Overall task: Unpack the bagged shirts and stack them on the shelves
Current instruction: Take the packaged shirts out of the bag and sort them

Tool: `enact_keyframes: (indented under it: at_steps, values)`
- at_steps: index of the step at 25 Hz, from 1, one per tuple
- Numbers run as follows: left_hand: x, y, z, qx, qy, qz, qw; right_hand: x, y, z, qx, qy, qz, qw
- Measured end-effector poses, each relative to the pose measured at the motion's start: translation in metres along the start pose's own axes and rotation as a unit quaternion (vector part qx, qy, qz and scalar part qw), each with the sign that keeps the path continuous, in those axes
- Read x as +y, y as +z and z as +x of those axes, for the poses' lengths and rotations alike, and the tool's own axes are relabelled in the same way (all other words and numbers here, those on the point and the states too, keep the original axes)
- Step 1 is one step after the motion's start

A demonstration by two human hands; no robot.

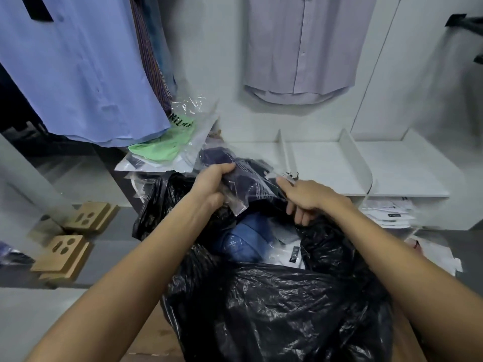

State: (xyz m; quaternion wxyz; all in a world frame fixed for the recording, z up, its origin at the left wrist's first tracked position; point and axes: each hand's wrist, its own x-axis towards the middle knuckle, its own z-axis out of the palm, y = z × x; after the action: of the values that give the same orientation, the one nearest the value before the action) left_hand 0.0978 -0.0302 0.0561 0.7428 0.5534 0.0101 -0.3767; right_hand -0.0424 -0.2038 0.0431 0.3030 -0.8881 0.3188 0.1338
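**Dark bagged shirt held over the black sack**

A large black plastic sack stands open in the lower middle, and everything else is placed from it. Just above its mouth, both hands hold a dark navy shirt in a clear bag. The left hand grips the packet's near-left edge, fingers curled over the top and thumb underneath. The right hand pinches the packet's right side, with its index finger stretched along the plastic and the other fingers curled under.

Inside the sack, below the held packet, lie a blue bagged shirt and beside it a white bagged shirt.

Behind the sack to the upper left, a green bagged shirt rests on other clear packets. Behind it to the upper right runs a white shelf with upright dividers; more packaged white shirts sit on the level beneath.

Left of the sack lie brown cardboard pieces. High above it hang a light blue shirt and a pale lilac shirt.
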Motion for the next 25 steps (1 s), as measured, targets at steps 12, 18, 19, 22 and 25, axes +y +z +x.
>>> enact_keyframes:
  at_steps: [12, 18, 19, 22, 25]
  values:
    - [-0.021, -0.033, -0.045, -0.281, 0.003, 0.079, 0.956, 0.006, 0.043, 0.041, 0.077, -0.012, 0.536, 0.841]
    - [-0.018, -0.056, -0.019, -0.207, -0.083, -0.086, 0.971, 0.010, 0.008, 0.005, 0.122, -0.177, 0.539, 0.815]
    - [-0.013, -0.052, -0.020, -0.226, -0.096, -0.026, 0.969, 0.009, 0.002, -0.001, 0.117, -0.197, 0.546, 0.806]
    - [-0.005, -0.038, -0.025, -0.241, -0.056, 0.132, 0.960, 0.003, -0.011, -0.011, 0.098, -0.233, 0.535, 0.806]
    - [-0.010, -0.030, -0.022, -0.171, 0.020, 0.150, 0.974, -0.006, -0.025, -0.009, 0.031, -0.177, 0.558, 0.810]
